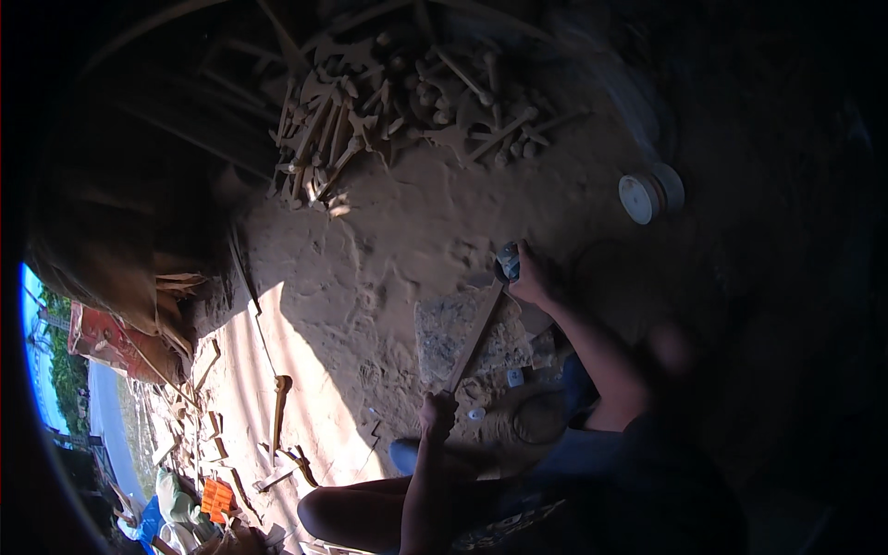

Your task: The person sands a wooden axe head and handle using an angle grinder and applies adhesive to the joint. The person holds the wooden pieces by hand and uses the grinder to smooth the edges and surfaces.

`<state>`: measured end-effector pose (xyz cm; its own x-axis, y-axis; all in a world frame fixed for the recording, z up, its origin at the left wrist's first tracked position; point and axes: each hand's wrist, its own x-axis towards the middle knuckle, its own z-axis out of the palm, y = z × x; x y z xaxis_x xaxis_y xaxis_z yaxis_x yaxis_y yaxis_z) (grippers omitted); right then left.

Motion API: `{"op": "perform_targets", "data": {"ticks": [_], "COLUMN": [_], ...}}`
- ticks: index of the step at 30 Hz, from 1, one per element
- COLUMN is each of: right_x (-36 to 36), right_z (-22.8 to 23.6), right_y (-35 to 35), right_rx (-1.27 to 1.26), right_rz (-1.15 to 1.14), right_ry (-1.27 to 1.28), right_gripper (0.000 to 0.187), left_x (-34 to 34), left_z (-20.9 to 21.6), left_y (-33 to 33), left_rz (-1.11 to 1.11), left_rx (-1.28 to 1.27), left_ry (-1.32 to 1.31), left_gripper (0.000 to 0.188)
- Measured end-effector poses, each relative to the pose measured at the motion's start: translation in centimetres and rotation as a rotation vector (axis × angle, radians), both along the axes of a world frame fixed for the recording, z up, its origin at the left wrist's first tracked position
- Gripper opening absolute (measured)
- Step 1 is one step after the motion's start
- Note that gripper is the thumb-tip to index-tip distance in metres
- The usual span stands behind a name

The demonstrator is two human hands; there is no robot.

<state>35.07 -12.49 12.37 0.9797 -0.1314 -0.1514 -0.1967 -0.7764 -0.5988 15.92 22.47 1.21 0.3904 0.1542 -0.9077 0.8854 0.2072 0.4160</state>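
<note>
A long, narrow wooden piece [478, 335] slants between my hands, over a pale, worn slab [439, 338] on the ground. My left hand [438, 413] is closed round its lower, nearer end. Farther off and to the right, my right hand [530, 282] grips a small greyish-blue rounded thing [507, 262] against the upper end of the wood. Shadow hides what kind of thing this is, and the fingers cover part of it.
A heap of wooden pieces [324, 129] lies on the sandy ground at the far side. White round tubs [640, 198] stand at the right. Leftward, in sunlight, lies a knob-ended wooden piece [279, 407], with an orange block [217, 499] nearer. My bent knee [338, 513] is below.
</note>
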Motion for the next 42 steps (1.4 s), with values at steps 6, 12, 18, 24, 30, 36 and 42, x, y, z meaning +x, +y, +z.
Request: {"op": "perform_targets", "data": {"ticks": [6, 12, 18, 24, 30, 36, 42], "right_x": [1.5, -0.4, -5.5, -12.7, -18.2, -18.6, -18.3], "right_z": [1.5, 3.4, 11.8, 18.4, 20.2, 17.4, 17.6], "right_y": [0.5, -3.1, -7.5, -10.4, -14.2, -15.6, -13.9], "right_rx": [0.036, 0.038, 0.159, 0.665, 1.442, 1.628, 1.727], "right_rz": [-0.031, -0.188, -0.27, -0.318, -0.519, -0.503, -0.423], "right_ry": [-0.116, 0.019, -0.097, -0.526, -0.165, -0.227, -0.251], "right_gripper": [0.078, 0.082, 0.087, 0.08, 0.041, 0.044, 0.043], "left_x": [0.4, -4.7, -6.1, -0.9, -0.8, 6.1, 15.6], "left_z": [-8.3, -11.2, -5.5, 2.5, 5.0, 14.8, 27.7], "left_y": [4.9, 5.0, 0.5, -7.9, -12.3, -12.6, -7.0], "left_rz": [-0.18, -1.096, -0.767, -0.45, -0.447, -0.396, -0.041], "left_rx": [-0.028, 0.688, 0.362, -0.08, 0.128, -0.384, -0.32], "left_ry": [-0.216, -0.518, -0.489, -0.298, -0.49, -0.91, -1.164], "left_gripper": [0.022, 0.024, 0.04, 0.031, 0.021, 0.02, 0.021]}}
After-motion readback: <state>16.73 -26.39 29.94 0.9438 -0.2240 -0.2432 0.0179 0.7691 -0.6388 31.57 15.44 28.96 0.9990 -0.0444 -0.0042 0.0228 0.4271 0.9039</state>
